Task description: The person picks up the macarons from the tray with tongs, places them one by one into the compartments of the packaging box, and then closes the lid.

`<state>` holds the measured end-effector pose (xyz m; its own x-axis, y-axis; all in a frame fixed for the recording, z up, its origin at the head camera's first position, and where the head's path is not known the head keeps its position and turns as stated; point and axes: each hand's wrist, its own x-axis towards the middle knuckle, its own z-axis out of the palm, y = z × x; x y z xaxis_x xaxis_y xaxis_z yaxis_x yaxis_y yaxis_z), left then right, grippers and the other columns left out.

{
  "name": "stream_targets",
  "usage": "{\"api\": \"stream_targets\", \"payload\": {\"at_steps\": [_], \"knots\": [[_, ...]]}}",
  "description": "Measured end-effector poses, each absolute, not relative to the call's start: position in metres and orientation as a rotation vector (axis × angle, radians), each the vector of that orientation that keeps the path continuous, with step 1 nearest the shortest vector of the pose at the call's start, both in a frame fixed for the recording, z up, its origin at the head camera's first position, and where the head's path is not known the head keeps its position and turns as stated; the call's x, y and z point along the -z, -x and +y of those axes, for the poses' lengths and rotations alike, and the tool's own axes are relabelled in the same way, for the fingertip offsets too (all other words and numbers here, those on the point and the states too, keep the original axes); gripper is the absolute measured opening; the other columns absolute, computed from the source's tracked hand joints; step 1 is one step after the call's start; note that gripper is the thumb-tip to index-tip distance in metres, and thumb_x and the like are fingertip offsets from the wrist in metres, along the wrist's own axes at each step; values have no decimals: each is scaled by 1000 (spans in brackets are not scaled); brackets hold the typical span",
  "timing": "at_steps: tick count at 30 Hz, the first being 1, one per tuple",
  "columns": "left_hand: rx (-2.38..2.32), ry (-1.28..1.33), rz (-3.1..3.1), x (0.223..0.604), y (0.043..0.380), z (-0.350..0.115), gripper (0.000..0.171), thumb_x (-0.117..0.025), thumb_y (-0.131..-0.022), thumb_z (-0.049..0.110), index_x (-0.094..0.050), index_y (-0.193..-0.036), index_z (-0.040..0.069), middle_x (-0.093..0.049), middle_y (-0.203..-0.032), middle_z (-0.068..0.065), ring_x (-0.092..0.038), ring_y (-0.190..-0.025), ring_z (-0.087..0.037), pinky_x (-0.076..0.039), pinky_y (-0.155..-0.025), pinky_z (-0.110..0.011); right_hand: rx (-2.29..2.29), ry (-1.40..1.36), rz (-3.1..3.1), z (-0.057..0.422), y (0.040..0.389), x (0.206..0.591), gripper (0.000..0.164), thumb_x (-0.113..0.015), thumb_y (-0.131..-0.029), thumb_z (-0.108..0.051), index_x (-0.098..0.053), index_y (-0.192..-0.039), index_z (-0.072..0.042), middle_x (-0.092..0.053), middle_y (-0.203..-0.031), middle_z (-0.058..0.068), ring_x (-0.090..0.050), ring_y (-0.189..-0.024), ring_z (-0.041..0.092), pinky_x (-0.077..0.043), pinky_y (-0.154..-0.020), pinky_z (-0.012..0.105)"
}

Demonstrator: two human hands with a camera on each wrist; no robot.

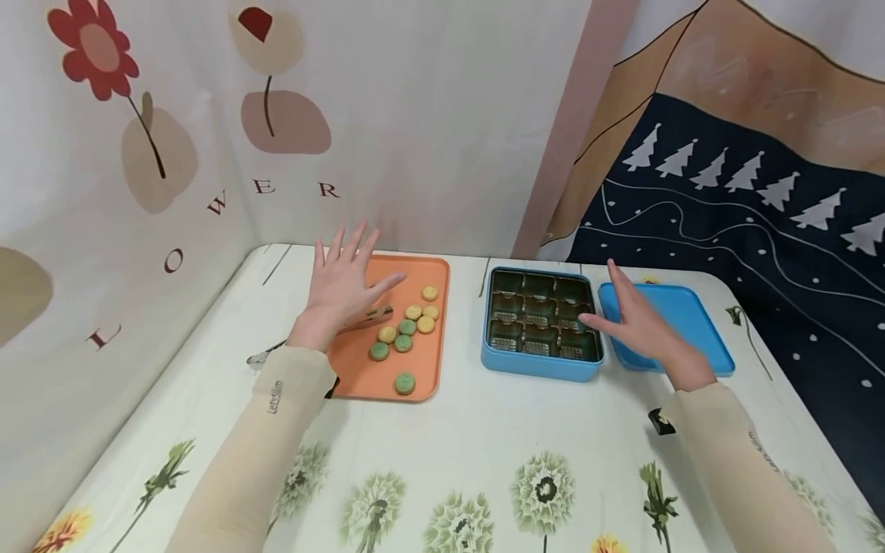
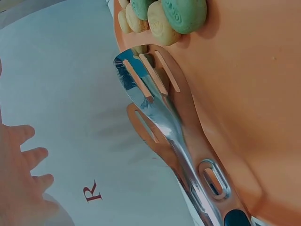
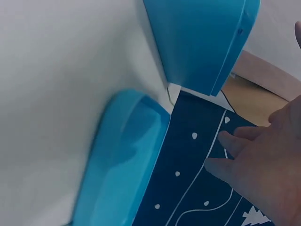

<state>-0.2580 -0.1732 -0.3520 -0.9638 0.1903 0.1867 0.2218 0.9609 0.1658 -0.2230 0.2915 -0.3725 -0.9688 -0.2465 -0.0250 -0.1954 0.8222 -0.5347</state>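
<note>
The left grip (image 1: 342, 288), a bare hand, has its fingers spread and holds nothing; the right grip (image 1: 639, 326) has its fingers extended, thumb apart, and is likewise unladen. Beneath the left grip lie shiny silver metal tongs (image 2: 176, 134), with long slots in the head and an oval cut-out further along the arm, their polished surface picking up orange reflections. They rest partly on an orange rectangular tray (image 1: 422, 270) with rounded corners, the far end reaching past its left edge. To the right of the tongs on that tray are small round cookies, five yellow ones (image 1: 430, 293) and four green ones (image 1: 405, 383), mostly clustered, one green piece sitting apart near the front edge. Right of the tray stands a blue box (image 1: 539, 367) with a dark brown, glossy insert (image 1: 541, 312) of nine compartments, three by three. Just beside it lies a blue rectangular lid (image 1: 698, 322), raised rim upward, near the right grip. All this sits on a worktop (image 1: 477, 438) covered in white floral cloth, with printed curtains (image 1: 442, 123) behind.
</note>
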Motion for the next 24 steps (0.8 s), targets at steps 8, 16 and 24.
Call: {"api": "stream_targets", "payload": {"at_steps": [8, 16, 24], "knots": [[290, 311, -2975, 356, 250, -180, 95, -33, -90, 82, -3, -162, 27, -1, -170, -2, 6, -157, -31, 6, -123, -59, 932, 337, 2759, 287, 212, 389, 114, -65, -94, -49, 25, -155, -17, 15, -166, 19, 1, -152, 49, -16, -114, 71], [402, 282, -2991, 351, 238, -198, 93, -43, -92, 75, -14, -162, 19, -11, -169, -10, -1, -156, -35, 6, -123, -58, 974, 359, 2645, 283, 204, 398, 126, -77, -86, -42, 19, -156, -3, 13, -164, 28, -4, -148, 56, -24, -109, 73], [429, 186, -3071, 353, 226, -222, 91, -41, -94, 73, -26, -159, 11, -25, -164, -17, -17, -152, -41, -4, -123, -59, 998, 375, 2626, 281, 208, 399, 131, -83, -80, -40, 17, -157, -4, 14, -164, 26, 1, -149, 54, -19, -111, 74]]}}
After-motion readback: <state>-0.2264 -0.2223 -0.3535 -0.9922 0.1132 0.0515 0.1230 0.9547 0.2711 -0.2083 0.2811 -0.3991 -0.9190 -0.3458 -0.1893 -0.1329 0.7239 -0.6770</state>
